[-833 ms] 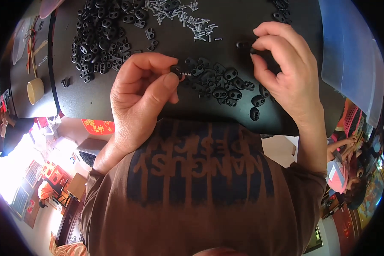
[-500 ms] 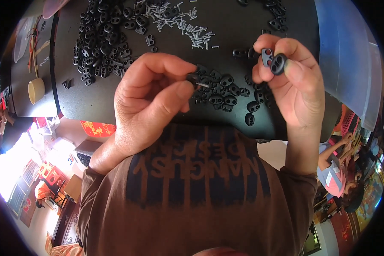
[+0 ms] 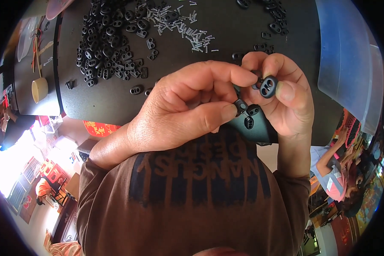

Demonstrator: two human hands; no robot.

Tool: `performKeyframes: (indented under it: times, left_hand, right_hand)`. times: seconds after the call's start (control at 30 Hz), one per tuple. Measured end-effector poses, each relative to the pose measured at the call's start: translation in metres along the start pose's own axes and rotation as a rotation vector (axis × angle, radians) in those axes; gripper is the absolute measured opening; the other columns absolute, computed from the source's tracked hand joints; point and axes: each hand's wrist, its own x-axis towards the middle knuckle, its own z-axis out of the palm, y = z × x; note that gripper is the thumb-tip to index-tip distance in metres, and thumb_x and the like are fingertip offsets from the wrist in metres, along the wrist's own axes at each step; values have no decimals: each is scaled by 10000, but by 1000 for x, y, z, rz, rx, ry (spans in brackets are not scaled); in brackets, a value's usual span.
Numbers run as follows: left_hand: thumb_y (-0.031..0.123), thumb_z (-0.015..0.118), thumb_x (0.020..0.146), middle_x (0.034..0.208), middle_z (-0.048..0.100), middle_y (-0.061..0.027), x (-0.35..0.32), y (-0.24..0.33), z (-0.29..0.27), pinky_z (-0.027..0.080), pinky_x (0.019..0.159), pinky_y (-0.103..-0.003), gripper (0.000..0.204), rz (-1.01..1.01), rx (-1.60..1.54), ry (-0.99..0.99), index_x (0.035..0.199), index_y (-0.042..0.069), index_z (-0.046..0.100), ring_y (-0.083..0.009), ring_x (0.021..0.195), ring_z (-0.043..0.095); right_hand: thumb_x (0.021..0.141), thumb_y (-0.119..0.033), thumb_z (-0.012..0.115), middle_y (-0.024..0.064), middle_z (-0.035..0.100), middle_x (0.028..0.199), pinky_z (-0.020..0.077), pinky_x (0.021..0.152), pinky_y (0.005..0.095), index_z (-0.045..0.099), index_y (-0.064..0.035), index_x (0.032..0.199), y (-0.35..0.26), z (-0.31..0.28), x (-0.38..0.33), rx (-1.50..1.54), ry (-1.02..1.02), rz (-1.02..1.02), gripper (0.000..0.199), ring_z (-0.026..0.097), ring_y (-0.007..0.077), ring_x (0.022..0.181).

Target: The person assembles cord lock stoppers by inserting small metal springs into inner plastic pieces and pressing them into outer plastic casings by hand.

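Note:
My right hand (image 3: 292, 94) is closed, pinching a black oval two-hole cord lock piece (image 3: 268, 87) between thumb and fingers. Close against it, my left hand (image 3: 183, 102) is closed with its thumb tip at a small black cord lock part (image 3: 240, 106). The left index fingertip reaches a second dark piece (image 3: 256, 83) among the right fingers. The spring seen earlier at the left fingertips does not show now. Below the hands lie loose two-hole cord lock pieces (image 3: 249, 123); the left hand hides most of that small pile.
A large heap of black cord lock parts (image 3: 102, 34) covers the table's far left. Small metal springs (image 3: 196, 38) are scattered beside it. More black pieces (image 3: 276, 28) lie far right, near a translucent blue bin (image 3: 345, 51). A beige cup (image 3: 39, 89) stands left.
My left hand has moved right, bringing its fingertips up to the right hand. The right hand has come slightly left and lower, still pinching its cord lock piece.

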Motion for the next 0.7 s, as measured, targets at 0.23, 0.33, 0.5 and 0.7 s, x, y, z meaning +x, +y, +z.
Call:
performKeyframes:
  times: [0.23, 0.33, 0.5, 0.7]
  left_hand:
    - [15, 560, 832, 852, 573, -29, 2, -2, 1, 433, 620, -177, 429, -1, 27, 39, 1248, -8, 458, -50, 651, 519]
    - [15, 558, 832, 848, 566, -24, 4, -3, 0, 435, 610, -174, 444, -19, 20, 43, 1262, -8, 448, -51, 650, 520]
    - [0, 547, 831, 862, 557, -27, 5, -8, 0, 439, 595, -173, 501, 9, 58, 35, 1312, -6, 405, -56, 641, 520]
    - [-10, 542, 829, 854, 543, -24, 6, -13, -1, 437, 595, -172, 528, 41, 105, 16, 1333, -1, 384, -56, 641, 518]
  right_hand:
    - [799, -152, 608, 188, 519, 1113, 534, 749, 301, 538, 3, 927, 4, -9, 4, 8, 12, 1, 213, 605, 162, 795]
    - [809, -153, 607, 195, 517, 1127, 533, 757, 306, 542, 12, 976, 5, -10, 3, 2, 47, 6, 244, 604, 165, 792]
    - [803, -120, 627, 183, 512, 1136, 521, 787, 308, 546, 12, 1036, 11, -11, 5, -24, 46, -95, 280, 605, 182, 795]
    - [806, -82, 626, 132, 527, 1131, 517, 781, 309, 566, 21, 1021, 9, -2, -1, -133, 213, -134, 246, 614, 182, 816]
